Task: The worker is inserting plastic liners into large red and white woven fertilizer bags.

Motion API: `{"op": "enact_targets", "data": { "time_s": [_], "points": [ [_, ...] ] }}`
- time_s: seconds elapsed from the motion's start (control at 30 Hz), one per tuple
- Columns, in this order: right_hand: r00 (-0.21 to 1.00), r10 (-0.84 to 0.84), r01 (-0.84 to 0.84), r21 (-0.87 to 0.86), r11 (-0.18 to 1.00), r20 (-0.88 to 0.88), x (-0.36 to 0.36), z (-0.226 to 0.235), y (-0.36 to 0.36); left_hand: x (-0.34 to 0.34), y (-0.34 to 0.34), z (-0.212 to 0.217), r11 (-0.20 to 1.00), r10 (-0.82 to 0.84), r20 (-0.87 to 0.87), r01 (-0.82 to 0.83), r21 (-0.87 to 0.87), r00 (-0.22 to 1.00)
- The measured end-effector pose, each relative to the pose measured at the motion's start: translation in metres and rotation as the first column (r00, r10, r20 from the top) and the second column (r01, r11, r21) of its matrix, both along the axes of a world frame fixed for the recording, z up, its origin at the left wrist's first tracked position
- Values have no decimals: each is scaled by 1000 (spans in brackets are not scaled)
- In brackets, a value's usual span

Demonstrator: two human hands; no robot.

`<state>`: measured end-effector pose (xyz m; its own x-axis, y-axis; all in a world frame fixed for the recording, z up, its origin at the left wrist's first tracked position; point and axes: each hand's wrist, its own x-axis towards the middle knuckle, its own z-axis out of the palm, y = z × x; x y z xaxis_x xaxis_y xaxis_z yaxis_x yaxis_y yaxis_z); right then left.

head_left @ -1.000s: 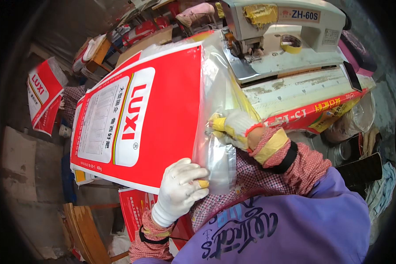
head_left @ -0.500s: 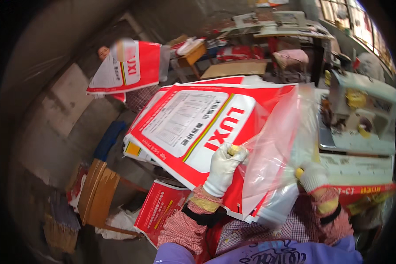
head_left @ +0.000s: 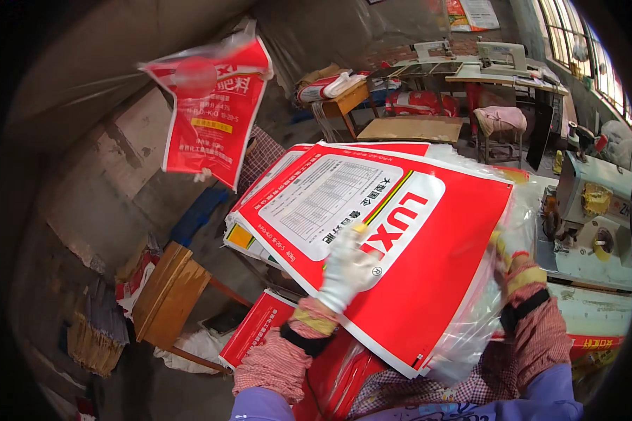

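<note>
A red and white printed woven sack (head_left: 435, 266) lies on top of a stack of sacks in front of me, tilted, with its printed panel up. My left hand (head_left: 347, 272), in a white glove with yellow fingertips, rests on the sack beside the large lettering, its fingers stretched out. At the sack's right edge, crumpled clear plastic liner film (head_left: 474, 309) sticks out. My right hand (head_left: 510, 254), gloved too, is beside that film and the edge; motion smears its fingers, so I cannot tell whether it grips anything.
A sewing machine (head_left: 590, 210) stands close on my right. Far left, another person, mostly hidden, holds up a red sack (head_left: 207, 116). A wooden stool (head_left: 168, 295) is at the left, and a worktable with machines (head_left: 502, 74) stands at the back.
The clear film that was drawn across the sack's right part has gone to the right edge, baring the red surface. The other person's sack has turned and risen.
</note>
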<state>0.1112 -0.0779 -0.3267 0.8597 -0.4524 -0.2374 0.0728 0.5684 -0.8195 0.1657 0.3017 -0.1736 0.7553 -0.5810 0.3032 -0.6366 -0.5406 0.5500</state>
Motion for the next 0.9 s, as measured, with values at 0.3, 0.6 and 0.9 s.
{"op": "enact_targets", "data": {
  "time_s": [0.3,0.6,0.9],
  "points": [
    [908,-328,308,114,944,260,5,-8,-61,92,92,-9,887,462,567,-354,-297,682],
    [899,-393,376,123,919,192,-21,37,-13,91,110,-61,862,170,-496,-373,-344,852],
    [633,-662,611,-784,108,402,-49,100,65,-6,47,-46,375,-757,-505,-357,-855,414]
  ]
}}
